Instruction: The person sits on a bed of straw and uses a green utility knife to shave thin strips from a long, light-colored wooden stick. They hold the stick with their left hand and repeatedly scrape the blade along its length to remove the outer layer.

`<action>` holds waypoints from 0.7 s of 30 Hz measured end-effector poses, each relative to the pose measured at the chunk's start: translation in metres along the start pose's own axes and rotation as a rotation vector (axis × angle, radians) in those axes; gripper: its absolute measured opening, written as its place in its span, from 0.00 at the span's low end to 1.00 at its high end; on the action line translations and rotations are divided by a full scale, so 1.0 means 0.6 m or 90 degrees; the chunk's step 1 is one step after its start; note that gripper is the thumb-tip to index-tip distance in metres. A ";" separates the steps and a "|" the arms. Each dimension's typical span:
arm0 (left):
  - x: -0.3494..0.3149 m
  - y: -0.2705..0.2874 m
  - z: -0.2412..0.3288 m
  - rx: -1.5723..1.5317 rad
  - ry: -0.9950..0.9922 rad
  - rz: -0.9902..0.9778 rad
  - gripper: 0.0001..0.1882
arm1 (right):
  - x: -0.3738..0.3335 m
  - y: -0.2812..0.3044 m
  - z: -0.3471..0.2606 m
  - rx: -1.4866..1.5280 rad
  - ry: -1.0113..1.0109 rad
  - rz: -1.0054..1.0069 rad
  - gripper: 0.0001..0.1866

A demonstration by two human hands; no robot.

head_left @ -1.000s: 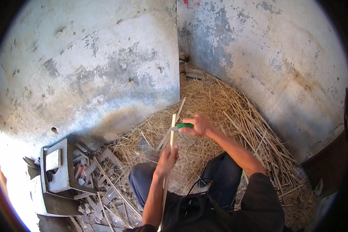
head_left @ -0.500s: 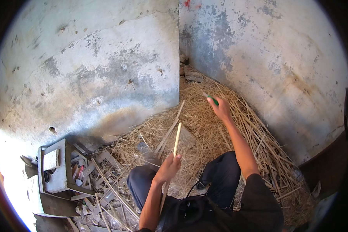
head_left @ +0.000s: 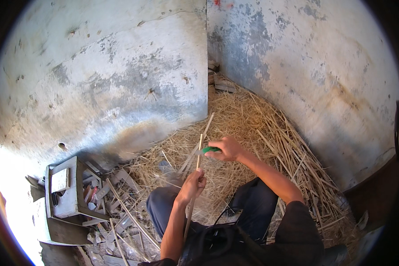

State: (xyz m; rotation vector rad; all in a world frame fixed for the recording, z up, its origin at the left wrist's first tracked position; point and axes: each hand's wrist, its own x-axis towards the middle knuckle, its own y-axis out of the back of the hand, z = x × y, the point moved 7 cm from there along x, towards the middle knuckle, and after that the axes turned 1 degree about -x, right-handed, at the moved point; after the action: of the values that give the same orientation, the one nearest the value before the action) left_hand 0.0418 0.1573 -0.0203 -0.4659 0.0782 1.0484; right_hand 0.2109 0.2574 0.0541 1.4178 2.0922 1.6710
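Observation:
My left hand is closed round a pale wooden strip, which looks like split bamboo and stands up between my knees. The strip's lower part runs down below the hand toward my lap. In my right hand is a green-handled knife, its fingers wrapped round the handle. The knife's blade lies against the strip a little above my left hand. Another flat strip slants through the shavings just behind.
Curled shavings cover the floor before me. A heap of long thin sticks lies along the right wall. At left stands a worn wooden stool-like frame, with scrap pieces and long strips beside it. Two stained walls meet ahead.
My right hand has come in from the upper right, bringing the knife back to the strip. My left hand has stayed nearly in place, still gripping the strip.

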 end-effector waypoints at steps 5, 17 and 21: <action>0.006 0.015 -0.001 0.078 -0.037 0.111 0.23 | 0.000 -0.027 -0.005 -0.006 0.005 -0.045 0.34; 0.019 0.033 -0.002 0.373 -0.202 0.260 0.27 | 0.004 -0.017 -0.003 -0.059 0.009 0.015 0.30; 0.016 0.031 0.003 0.373 -0.204 0.272 0.26 | 0.005 -0.022 0.007 -0.084 -0.003 -0.012 0.34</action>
State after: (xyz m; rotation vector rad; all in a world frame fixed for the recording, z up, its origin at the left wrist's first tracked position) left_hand 0.0304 0.1736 -0.0275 0.2665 0.1983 1.4380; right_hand 0.2041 0.2631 0.0431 1.3578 1.9470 1.7600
